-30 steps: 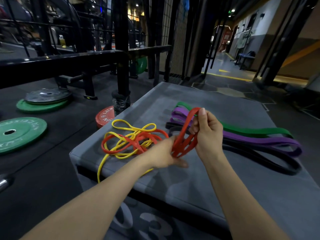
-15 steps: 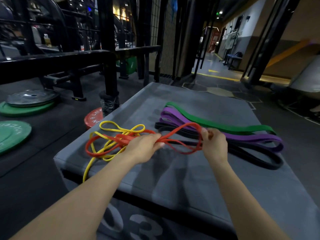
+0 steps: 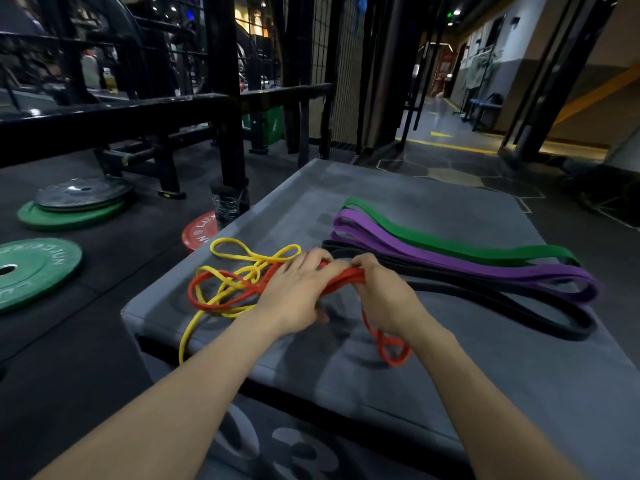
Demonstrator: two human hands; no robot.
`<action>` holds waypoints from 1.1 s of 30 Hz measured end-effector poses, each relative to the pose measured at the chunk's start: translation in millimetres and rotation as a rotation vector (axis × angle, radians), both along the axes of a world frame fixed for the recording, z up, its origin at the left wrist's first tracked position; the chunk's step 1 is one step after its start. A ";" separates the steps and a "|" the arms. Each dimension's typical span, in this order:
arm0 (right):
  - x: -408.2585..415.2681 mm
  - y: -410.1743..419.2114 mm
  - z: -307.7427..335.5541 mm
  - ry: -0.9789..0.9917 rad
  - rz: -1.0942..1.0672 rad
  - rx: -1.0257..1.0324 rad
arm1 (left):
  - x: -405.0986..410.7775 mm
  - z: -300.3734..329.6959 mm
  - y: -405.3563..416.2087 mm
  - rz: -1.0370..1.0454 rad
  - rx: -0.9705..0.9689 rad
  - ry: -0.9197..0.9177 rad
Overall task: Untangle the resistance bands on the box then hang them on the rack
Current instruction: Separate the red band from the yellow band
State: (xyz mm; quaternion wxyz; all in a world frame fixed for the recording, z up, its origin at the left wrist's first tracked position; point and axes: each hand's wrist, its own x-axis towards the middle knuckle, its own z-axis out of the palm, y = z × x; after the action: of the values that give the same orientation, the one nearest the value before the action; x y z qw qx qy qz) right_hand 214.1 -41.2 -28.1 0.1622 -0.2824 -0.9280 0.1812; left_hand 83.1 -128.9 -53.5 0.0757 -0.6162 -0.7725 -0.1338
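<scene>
Hands [image 3: 341, 292] both grip the bunched red band [image 3: 343, 282], tangled leftward with the yellow band [image 3: 242, 268].

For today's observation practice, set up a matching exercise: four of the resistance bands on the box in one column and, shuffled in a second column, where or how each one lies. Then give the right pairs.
Column one:
1. red band
2. yellow band
3. green band
4. black band

Column two:
A. farthest of the flat bands from the person
B. gripped by both hands
C. one end hangs over the box's left edge
D. nearest of the flat bands to the person

Pairs: 1-B, 2-C, 3-A, 4-D

The left hand and right hand both hold the red band over the box.
</scene>
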 end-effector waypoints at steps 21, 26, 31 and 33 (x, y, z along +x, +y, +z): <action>-11.8 30.8 12.2 0.921 -0.224 -0.966 | -59.0 5.5 -27.3 0.513 0.578 -0.772; -7.3 30.0 15.8 0.942 -0.241 -1.020 | -65.8 3.3 -38.4 0.804 0.318 -0.478; -12.0 17.2 12.6 0.826 -0.169 -0.978 | -19.9 13.6 -13.3 0.204 0.547 -0.592; -11.6 13.0 17.3 0.838 -0.120 -0.998 | -3.6 9.3 0.5 0.047 0.371 -0.809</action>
State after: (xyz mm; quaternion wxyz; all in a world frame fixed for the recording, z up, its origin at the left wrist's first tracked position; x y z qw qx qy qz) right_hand 202.5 -28.2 -10.8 0.3691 -0.2805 -0.5732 0.6756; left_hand 79.5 -128.3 -44.2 -0.1203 -0.4724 -0.7167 -0.4987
